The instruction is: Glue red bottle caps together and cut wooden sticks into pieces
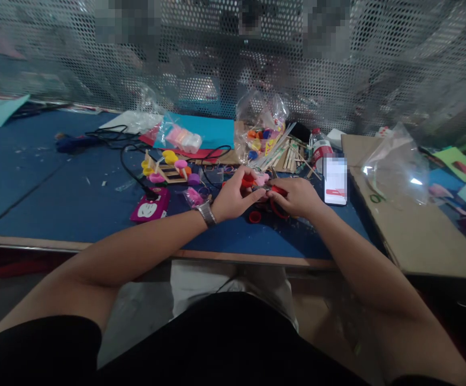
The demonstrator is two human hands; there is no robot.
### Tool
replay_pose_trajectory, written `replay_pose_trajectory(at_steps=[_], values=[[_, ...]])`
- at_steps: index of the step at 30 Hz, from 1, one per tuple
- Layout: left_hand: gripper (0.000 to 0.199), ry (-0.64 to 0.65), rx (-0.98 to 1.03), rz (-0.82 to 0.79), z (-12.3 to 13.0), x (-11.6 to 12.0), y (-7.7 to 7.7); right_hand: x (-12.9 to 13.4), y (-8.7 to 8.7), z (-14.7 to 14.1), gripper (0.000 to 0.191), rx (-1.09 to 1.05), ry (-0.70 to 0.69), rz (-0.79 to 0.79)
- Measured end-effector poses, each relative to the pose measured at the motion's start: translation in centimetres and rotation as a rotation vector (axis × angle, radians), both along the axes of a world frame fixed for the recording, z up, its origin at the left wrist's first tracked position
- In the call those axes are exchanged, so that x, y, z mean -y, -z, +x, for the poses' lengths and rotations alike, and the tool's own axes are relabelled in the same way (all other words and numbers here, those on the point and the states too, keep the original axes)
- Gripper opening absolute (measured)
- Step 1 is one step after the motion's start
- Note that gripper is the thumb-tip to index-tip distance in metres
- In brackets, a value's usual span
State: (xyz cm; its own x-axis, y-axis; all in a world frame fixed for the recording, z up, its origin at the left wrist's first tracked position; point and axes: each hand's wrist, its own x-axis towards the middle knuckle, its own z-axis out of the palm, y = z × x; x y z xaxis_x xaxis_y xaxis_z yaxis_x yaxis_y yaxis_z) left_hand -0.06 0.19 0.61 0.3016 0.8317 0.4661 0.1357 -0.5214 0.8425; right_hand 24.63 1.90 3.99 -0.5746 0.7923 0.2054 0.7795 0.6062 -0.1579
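My left hand (233, 197), with a watch (207, 213) on its wrist, is closed around a small red round piece (247, 182) that looks like a bottle cap. Fingers of my right hand (299, 195) curl over a red-handled tool (278, 206), which looks like scissors; its tip is hidden between the hands. Both hands nearly meet above the table's near edge. A pink piece (262, 179) shows just beyond the fingertips. Below them on the blue table lies a red cap (254, 216).
Left of my hands are a purple box (151, 205) with a black cable and a stick-and-foam model (167, 167). Behind lie wooden sticks (293, 155) and a bag of coloured pieces (259, 136). A bottle (320, 146), phone (335, 182) and cardboard (410, 230) are at right.
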Motion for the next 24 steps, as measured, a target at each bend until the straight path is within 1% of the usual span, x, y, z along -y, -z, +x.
replay_pose_trajectory(at_steps=[6,11,18,24], values=[[0.037,-0.053,-0.173,0.116,-0.3,0.1,-0.1,0.2,-0.3,-0.1,0.058,0.070,0.031,-0.006],[0.032,-0.039,-0.160,0.179,-0.2,0.4,-0.1,0.6,-0.4,-0.1,0.061,0.106,0.042,0.006],[0.033,-0.048,-0.191,0.177,-0.2,0.4,0.2,1.0,-0.4,-0.4,0.064,0.119,0.062,0.047],[0.034,-0.048,-0.194,0.155,-0.3,0.5,0.0,1.4,-0.5,-0.8,0.067,0.157,0.110,0.069]])
